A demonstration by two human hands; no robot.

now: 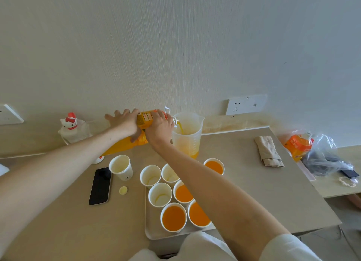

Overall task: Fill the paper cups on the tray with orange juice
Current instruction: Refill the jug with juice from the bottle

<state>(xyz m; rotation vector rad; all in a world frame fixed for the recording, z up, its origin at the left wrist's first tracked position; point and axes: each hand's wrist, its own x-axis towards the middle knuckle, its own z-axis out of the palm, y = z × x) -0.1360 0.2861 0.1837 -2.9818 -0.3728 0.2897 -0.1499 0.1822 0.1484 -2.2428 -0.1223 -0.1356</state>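
I hold a large orange juice bottle [125, 145] tipped on its side, its mouth over a clear measuring jug [186, 141]. Juice streams into the jug. My left hand [123, 122] grips the bottle's middle and my right hand [159, 126] grips it near the neck. On the beige tray [151, 227] stand several white paper cups: some hold juice, such as the front cup [173, 218], and others are empty, such as one [160, 194] in the middle. My right forearm hides part of the cups.
Another paper cup [120, 167] stands left of the tray beside a black phone [100, 185] and a yellow bottle cap [123, 190]. A folded cloth [268, 150] lies to the right. A second juice bottle [298, 144] sits by a plastic bag [328, 157]. A cat-topped bottle [71, 130] stands by the wall.
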